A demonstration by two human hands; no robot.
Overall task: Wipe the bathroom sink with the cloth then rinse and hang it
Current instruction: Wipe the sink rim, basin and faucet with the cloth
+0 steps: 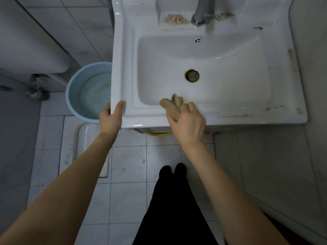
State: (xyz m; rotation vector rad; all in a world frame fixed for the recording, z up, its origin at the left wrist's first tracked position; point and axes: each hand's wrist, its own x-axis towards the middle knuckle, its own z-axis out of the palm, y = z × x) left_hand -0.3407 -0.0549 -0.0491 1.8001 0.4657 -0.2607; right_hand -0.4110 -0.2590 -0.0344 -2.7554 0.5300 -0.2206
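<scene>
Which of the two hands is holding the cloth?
The right hand: it grips the bunched tan cloth at the basin's front edge. The left hand only clasps the sink's front-left corner.

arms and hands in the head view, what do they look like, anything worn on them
Both forearms are bare right to the bottom of the picture, with no sleeves in view. The left hand and the right hand wear no gloves, and no watch, bracelet or ring shows on the sides facing the camera. The fingernails that can be seen look short and unpainted.
</scene>
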